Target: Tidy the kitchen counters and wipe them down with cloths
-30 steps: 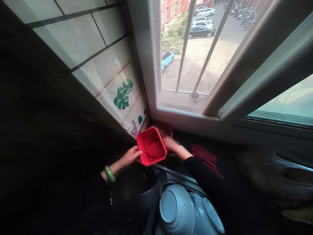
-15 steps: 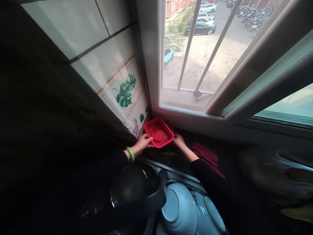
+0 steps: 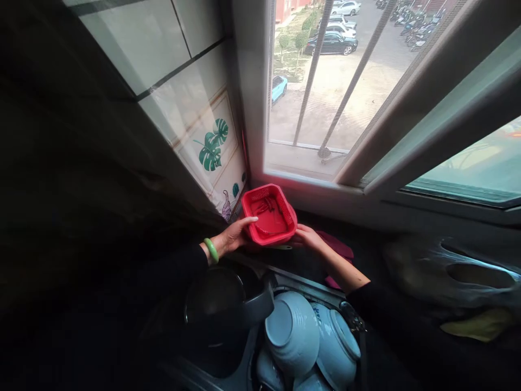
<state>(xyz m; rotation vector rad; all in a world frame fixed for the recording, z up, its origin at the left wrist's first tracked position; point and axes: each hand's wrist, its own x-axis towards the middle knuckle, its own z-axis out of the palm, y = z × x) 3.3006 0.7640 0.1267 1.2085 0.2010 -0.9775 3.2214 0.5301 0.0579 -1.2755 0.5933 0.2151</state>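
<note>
A red plastic basket [image 3: 272, 235] with perforated sides is held between my two hands in the corner by the window. Inside it lie a few small dark red, thin pieces that I cannot identify. My left hand [image 3: 236, 232], with a green bangle at the wrist, grips the basket's left front side, thumb over the rim. At the right front side, my right hand [image 3: 308, 237] holds the basket with its fingers partly beneath it. A dark red cloth [image 3: 336, 247] lies behind my right forearm, partly covered by it.
Below my hands, upturned pale bowls [image 3: 293, 331] are stacked in a rack beside a black pot-like vessel [image 3: 220, 304]. A crumpled clear plastic bag [image 3: 431, 271] sits at the right. The window frame [image 3: 309, 184] and tiled wall [image 3: 179, 108] bound the corner.
Both hands have raised the basket towards me, so it looks larger and its perforated inner walls show more. My right hand has shifted partly underneath it.
</note>
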